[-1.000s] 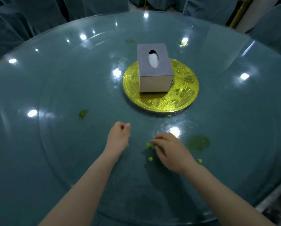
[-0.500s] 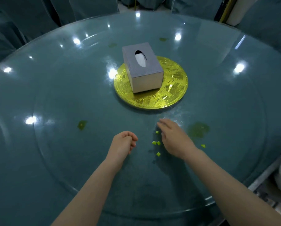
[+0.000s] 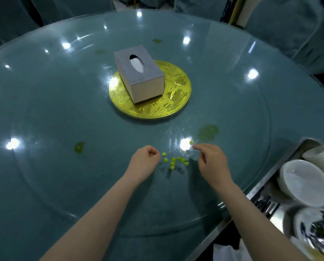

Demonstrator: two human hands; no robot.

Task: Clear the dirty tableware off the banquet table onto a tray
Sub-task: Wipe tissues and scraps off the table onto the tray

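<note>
Blurring tableware [image 3: 306,183] at tray [image 3: 281,162] edge.

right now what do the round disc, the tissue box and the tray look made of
Disc: probably polished gold-coloured metal, embossed and shiny. Tissue box: seemingly grey fabric or leatherette, matte. Tray: likely stainless steel, with a dull silver rim.

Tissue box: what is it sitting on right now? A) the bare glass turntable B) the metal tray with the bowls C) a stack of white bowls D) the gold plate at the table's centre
D: the grey tissue box stands on the gold plate in the middle of the glass turntable, far from the metal tray at the lower right.
</note>
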